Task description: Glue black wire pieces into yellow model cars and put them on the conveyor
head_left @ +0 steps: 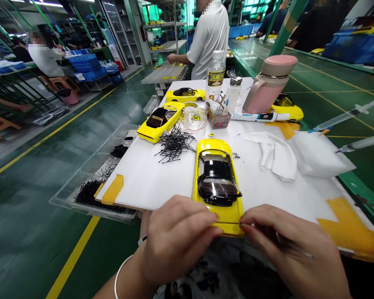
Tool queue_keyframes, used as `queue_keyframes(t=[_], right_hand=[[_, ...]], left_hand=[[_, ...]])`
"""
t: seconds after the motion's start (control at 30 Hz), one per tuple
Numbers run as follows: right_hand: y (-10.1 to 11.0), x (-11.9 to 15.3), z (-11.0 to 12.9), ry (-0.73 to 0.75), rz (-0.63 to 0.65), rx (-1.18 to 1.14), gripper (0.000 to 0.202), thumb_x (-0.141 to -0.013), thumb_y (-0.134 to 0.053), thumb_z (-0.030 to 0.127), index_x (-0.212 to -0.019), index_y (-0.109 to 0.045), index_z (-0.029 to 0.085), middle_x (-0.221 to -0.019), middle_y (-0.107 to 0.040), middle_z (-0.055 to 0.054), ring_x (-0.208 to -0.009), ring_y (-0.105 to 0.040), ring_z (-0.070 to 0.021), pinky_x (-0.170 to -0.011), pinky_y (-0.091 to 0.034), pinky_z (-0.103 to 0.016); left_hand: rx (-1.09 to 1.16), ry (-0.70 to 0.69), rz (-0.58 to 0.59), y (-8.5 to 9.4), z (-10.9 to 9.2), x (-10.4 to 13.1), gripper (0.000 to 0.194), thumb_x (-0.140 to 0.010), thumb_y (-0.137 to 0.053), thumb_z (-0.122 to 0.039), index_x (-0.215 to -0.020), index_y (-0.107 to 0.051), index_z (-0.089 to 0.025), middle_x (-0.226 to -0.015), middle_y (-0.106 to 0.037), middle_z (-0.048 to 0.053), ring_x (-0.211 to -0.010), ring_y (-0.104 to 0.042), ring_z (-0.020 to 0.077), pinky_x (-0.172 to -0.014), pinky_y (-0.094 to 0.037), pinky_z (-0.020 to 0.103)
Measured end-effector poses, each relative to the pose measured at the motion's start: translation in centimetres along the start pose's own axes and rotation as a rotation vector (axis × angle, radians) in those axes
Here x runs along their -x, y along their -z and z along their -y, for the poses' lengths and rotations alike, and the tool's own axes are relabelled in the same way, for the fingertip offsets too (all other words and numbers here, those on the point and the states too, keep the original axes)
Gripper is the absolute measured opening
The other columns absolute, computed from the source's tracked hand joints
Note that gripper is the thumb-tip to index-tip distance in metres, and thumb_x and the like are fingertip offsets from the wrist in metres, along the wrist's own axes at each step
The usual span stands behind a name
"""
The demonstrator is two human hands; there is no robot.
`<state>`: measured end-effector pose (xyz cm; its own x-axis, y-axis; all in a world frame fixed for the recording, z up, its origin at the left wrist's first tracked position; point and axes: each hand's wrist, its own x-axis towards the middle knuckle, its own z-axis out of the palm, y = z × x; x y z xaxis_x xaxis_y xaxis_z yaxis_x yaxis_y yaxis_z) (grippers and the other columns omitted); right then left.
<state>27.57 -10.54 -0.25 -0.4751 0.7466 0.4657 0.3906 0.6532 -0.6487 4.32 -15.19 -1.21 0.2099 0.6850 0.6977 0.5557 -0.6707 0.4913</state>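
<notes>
From here, the left hand (177, 238) and right hand (293, 243) both have fingers (204, 219) pinched narrow on a thin black stick (227, 223) — stretched between them, over the yellow model car's (218, 182) near end — at the worktop's (156, 182) edge.

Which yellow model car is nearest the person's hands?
The glossy yellow car body at the near edge of the white tabletop. It alone reaches between left hand and right hand; the other yellow cars sit farther back.
</notes>
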Motion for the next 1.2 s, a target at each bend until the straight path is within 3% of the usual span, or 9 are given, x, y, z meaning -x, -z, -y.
queue_keyframes(t=[0.17, 0.33, 0.43, 0.73, 0.93, 1.2], right_hand=[[-0.4, -0.5, -0.9, 0.053, -0.104, 0.134, 0.010, -0.093, -0.068, 0.012, -0.094, -0.071, 0.022, -0.083, -0.072, 0.002, -0.069, -0.066, -0.0054, -0.064, -0.050, -0.014], [-1.0, -1.4, -1.0, 0.133, -0.129, 0.231, 0.010, -0.093, -0.066, 0.010, -0.093, -0.071, 0.019, -0.081, -0.071, 0.001, -0.068, -0.064, -0.0048, -0.064, -0.048, -0.014], [-1.1, -1.7, -1.0, 0.158, -0.122, 0.262, 0.011, -0.094, -0.065, 0.010, -0.089, -0.070, 0.018, -0.078, -0.070, 0.001, -0.065, -0.063, -0.0053, -0.062, -0.046, -0.016], [-1.1, -1.3, -1.2, 0.184, -0.067, 0.352, 0.009, -0.095, -0.062, 0.012, -0.092, -0.069, 0.017, -0.079, -0.069, -0.001, -0.064, -0.063, -0.0106, -0.058, -0.044, -0.023], [-1.1, -1.1, -1.7, 0.256, -0.061, 0.421, 0.013, -0.096, -0.061, 0.009, -0.102, -0.068, 0.018, -0.087, -0.072, -0.002, -0.070, -0.066, -0.0116, -0.061, -0.045, -0.024], [-0.3, -0.4, -2.5, 0.215, -0.019, 0.379, 0.021, -0.096, -0.061, 0.009, -0.112, -0.068, 0.020, -0.093, -0.071, -0.002, -0.076, -0.068, -0.0105, -0.064, -0.050, -0.020]], left_hand=[[0.192, 0.505, -0.285, -0.3, 1.7, -0.1, 0.027, -0.094, -0.069, -0.016, -0.118, -0.067, -0.029, -0.110, -0.068, 0.003, -0.104, -0.065, 0.0143, -0.081, -0.055, 0.022], [0.461, 0.720, -0.300, -0.8, 3.2, -0.1, 0.030, -0.095, -0.071, -0.024, -0.123, -0.062, -0.029, -0.114, -0.065, 0.002, -0.114, -0.062, 0.0137, -0.102, -0.050, 0.025], [0.527, 0.749, -0.281, -1.0, 3.4, -0.2, 0.035, -0.094, -0.070, -0.024, -0.127, -0.058, -0.028, -0.115, -0.064, 0.003, -0.121, -0.060, 0.0157, -0.111, -0.046, 0.031], [0.543, 0.749, -0.239, -1.4, 3.8, -0.6, 0.063, -0.090, -0.064, -0.017, -0.146, -0.040, -0.032, -0.136, -0.056, 0.006, -0.139, -0.050, 0.0197, -0.116, -0.042, 0.038], [0.527, 0.749, -0.078, -1.7, 3.7, -1.4, 0.082, -0.085, -0.067, -0.018, -0.155, -0.027, -0.035, -0.157, -0.044, 0.009, -0.155, -0.033, 0.0247, -0.123, -0.036, 0.046], [0.454, 0.709, 0.045, -2.3, 3.9, -3.0, 0.093, -0.071, -0.064, -0.010, -0.156, -0.032, -0.029, -0.161, -0.043, 0.010, -0.156, -0.031, 0.0311, -0.125, -0.034, 0.053]])
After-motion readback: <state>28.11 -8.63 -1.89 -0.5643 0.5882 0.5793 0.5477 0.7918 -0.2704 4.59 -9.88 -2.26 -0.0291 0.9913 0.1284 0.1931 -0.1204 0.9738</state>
